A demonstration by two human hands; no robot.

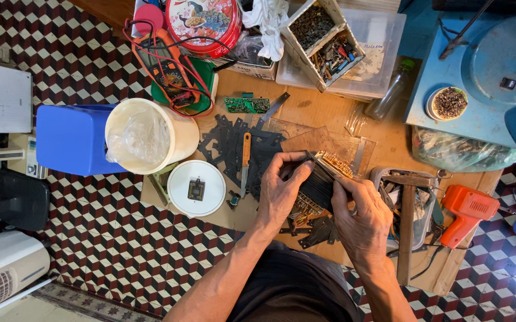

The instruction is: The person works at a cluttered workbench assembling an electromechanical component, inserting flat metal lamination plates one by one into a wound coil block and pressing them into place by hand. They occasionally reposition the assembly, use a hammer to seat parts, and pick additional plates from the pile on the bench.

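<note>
My left hand [280, 192] and my right hand [360, 210] together grip a small transformer core [323, 179], a dark stack of thin metal plates with copper windings showing at its top. The left fingers curl over its left side. On the right edge, the fingers of my right hand pinch a thin plate. Beneath and to the left lies a heap of loose black metal plates [234, 143] on a wooden board [323, 110]. A knife with an orange handle [245, 161] rests on that heap, just left of my left hand.
A white bucket [150, 136] beside a blue box [70, 138], a white lid with a small chip [196, 188], a green circuit board [246, 105], a multimeter [171, 68], a hammer [407, 220], an orange soldering gun [465, 211], parts boxes [323, 39], checkered tile floor.
</note>
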